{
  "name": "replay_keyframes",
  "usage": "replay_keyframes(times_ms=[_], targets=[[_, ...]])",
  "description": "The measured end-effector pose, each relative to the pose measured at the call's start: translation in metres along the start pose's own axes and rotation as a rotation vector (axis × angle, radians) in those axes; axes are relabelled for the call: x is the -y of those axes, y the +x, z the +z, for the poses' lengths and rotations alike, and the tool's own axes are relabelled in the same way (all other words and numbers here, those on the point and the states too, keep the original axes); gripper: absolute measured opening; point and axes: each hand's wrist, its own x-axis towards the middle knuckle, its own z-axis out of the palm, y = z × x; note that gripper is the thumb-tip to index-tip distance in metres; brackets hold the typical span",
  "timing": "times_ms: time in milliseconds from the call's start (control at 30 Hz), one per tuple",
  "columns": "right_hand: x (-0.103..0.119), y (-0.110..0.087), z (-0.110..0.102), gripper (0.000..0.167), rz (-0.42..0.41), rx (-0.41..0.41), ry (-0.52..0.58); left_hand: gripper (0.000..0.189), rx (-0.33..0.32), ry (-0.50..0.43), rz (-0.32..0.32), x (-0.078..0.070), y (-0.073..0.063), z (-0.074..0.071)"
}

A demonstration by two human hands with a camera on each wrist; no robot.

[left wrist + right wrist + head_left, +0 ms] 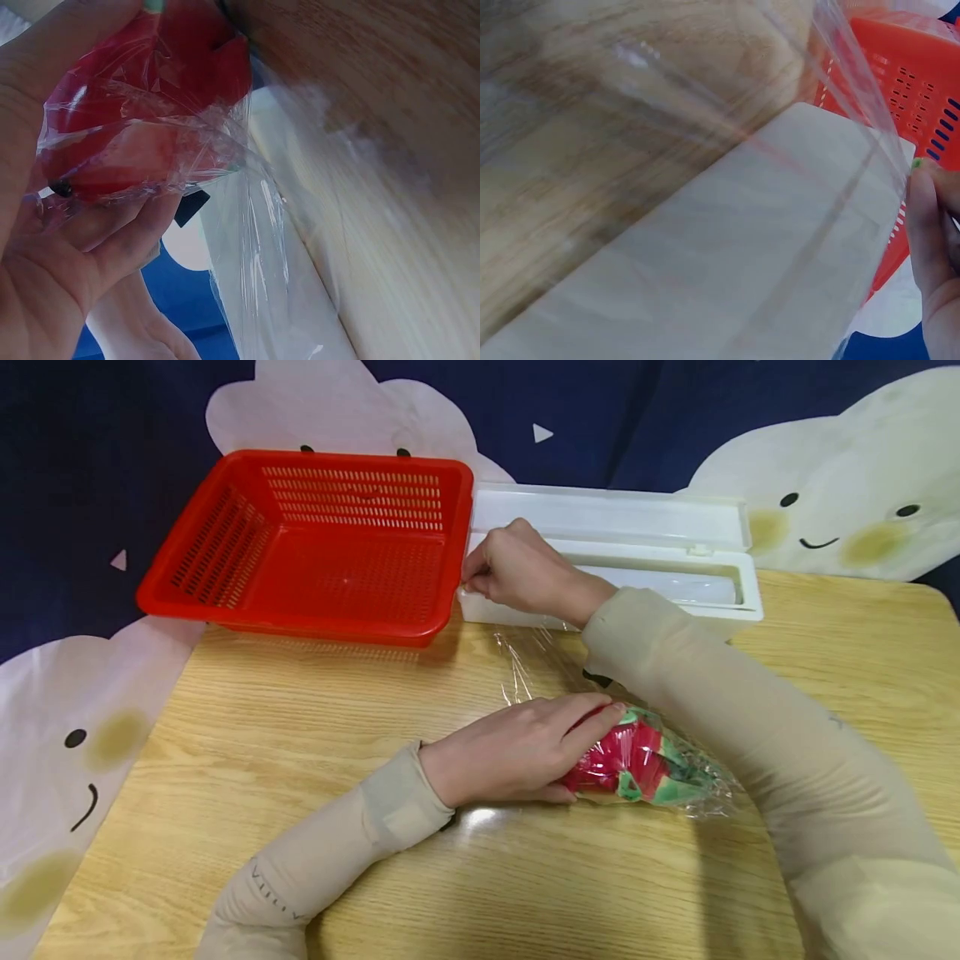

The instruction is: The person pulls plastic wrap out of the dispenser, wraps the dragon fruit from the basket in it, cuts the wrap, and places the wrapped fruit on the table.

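Observation:
My left hand [517, 747] grips a red-and-green bundle [637, 760] wrapped in clear cling film, low over the table. Its exact kind is hard to tell through the shiny wrap; a dark round spot shows on the red part in the left wrist view. From the bundle, a stretched sheet of cling film [525, 660] runs to a white cling film box [738, 606]. At the box's left front end my right hand [525, 568] pinches a small green slider [918, 162], mostly hidden by the fingertips. Inside the box, whose lid stands up, lies the film roll [682, 587].
A red plastic basket [322, 625] with slotted walls stands at the back left, against the box's left end. The wooden table [300, 727] extends in front. Behind it hangs a dark blue cloth [600, 410] with white clouds.

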Motion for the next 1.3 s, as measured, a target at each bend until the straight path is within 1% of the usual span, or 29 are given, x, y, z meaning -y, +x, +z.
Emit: replay_keyframes(times_ms=[133, 267, 467, 633, 800, 900, 1000, 1100, 1233, 1300], targets=[[0.002, -0.003, -0.001, 0.015, 0.038, -0.018, 0.022, 0.096, -0.003, -0.008, 0.003, 0.000, 0.001, -0.002], [0.003, -0.006, -0.003, 0.014, 0.060, -0.012, 0.031, 0.099, 0.004, -0.025, -0.004, -0.001, 0.001, -0.003], [-0.001, -0.019, -0.014, 0.022, 0.025, 0.005, 0.007, 0.101, 0.020, -0.071, -0.021, -0.001, 0.000, -0.003], [-0.007, -0.036, -0.026, 0.027, -0.004, -0.013, -0.017, 0.103, 0.040, -0.105, -0.047, -0.001, -0.001, -0.003], [-0.015, -0.058, -0.042, 0.025, -0.015, -0.060, -0.036, 0.101, 0.043, -0.131, -0.068, 0.000, -0.002, -0.005], [-0.022, -0.076, -0.050, 0.024, -0.003, -0.081, -0.024, 0.099, 0.044, -0.141, -0.076, 0.000, -0.002, -0.004], [-0.030, -0.096, -0.057, 0.022, 0.025, -0.097, -0.014, 0.098, 0.042, -0.157, -0.083, 0.001, -0.003, -0.004], [-0.038, -0.117, -0.061, 0.021, 0.066, -0.109, -0.026, 0.098, 0.033, -0.168, -0.083, 0.000, -0.004, -0.005], [-0.046, -0.143, -0.063, 0.019, 0.113, -0.114, -0.042, 0.098, 0.014, -0.171, -0.075, -0.002, -0.003, -0.004], [-0.048, -0.155, -0.063, 0.018, 0.122, -0.109, -0.039, 0.098, 0.002, -0.158, -0.063, -0.003, -0.002, -0.004]])
